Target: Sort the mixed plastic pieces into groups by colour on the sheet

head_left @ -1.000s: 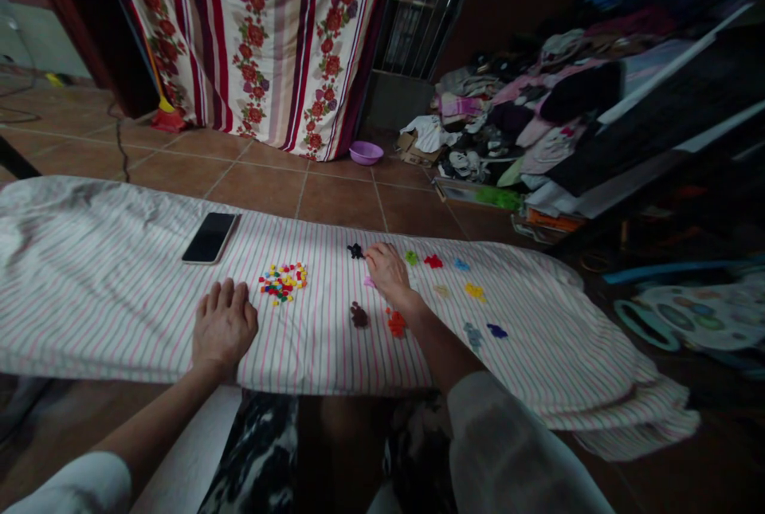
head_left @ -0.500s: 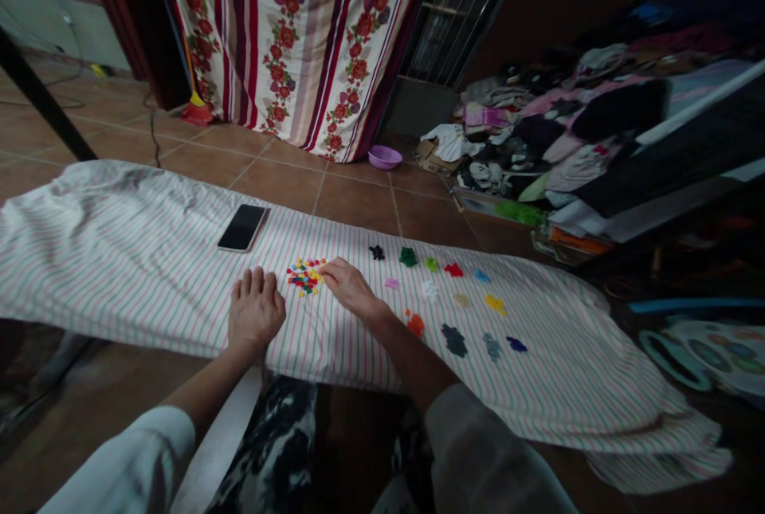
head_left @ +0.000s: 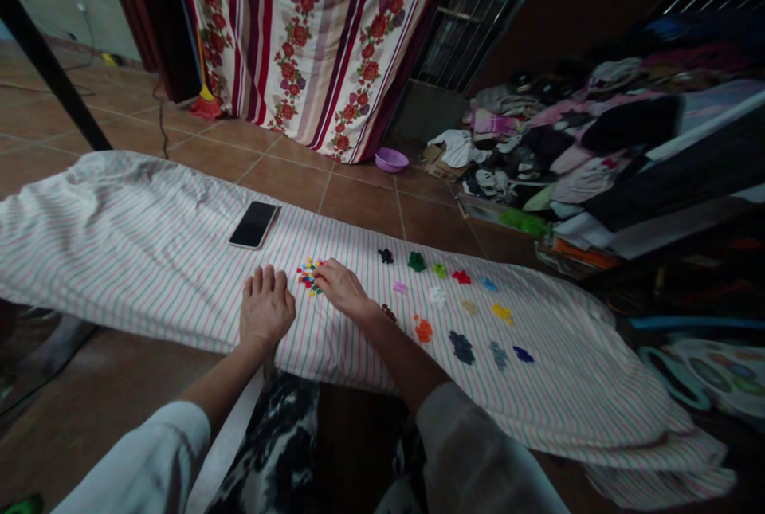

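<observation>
Mixed multicoloured pieces (head_left: 307,283): clustered on the striped cloth (head_left: 149,219), right of the phone (head_left: 254,225).
Right hand (head_left: 339,288): fingertips drawn together at these; cannot tell whether they pinch one.
Left hand (head_left: 267,307): palm down on the cloth, fingers slightly spread.

head view | text, labels, brands: none legible | numbers, signs: none legible

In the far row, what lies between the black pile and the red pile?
The head view shows two there: the dark green pile, nearer the black pile, then the lime green pile, nearer the red pile.
</observation>
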Available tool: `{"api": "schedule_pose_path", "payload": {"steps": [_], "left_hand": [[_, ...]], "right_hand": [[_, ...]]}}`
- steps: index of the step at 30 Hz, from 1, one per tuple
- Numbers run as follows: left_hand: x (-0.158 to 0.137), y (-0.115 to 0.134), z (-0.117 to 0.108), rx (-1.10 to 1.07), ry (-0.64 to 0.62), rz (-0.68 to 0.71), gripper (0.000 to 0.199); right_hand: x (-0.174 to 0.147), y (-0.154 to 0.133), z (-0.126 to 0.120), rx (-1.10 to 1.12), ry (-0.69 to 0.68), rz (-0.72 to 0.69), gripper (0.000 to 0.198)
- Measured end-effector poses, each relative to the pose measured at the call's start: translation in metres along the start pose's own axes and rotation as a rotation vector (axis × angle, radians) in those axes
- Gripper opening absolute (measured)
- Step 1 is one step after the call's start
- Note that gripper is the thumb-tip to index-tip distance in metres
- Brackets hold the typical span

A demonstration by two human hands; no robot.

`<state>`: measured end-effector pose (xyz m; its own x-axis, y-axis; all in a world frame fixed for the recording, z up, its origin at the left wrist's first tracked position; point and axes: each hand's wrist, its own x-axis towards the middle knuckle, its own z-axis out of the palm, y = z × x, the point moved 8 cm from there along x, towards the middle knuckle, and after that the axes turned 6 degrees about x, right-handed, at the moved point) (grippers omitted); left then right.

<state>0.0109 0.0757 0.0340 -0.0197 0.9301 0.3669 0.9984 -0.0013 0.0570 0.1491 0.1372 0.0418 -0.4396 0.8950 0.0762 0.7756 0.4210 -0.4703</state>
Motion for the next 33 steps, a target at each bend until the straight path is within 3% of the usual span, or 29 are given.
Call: {"api": "schedule_pose_path", "payload": {"steps": [21,33], "left_hand": [[-0.001,-0.001,0.002,-0.001,0.029,0.007,0.045],[0.0,-0.001,0.002,0.013,0.047,0.011,0.045]], "right_hand": [[0.011,-0.015,0.005,-0.159,-0.11,0.044,0.015],[0.0,-0.012,-0.001,-0.047,-0.004,-0.002,0.014]]}}
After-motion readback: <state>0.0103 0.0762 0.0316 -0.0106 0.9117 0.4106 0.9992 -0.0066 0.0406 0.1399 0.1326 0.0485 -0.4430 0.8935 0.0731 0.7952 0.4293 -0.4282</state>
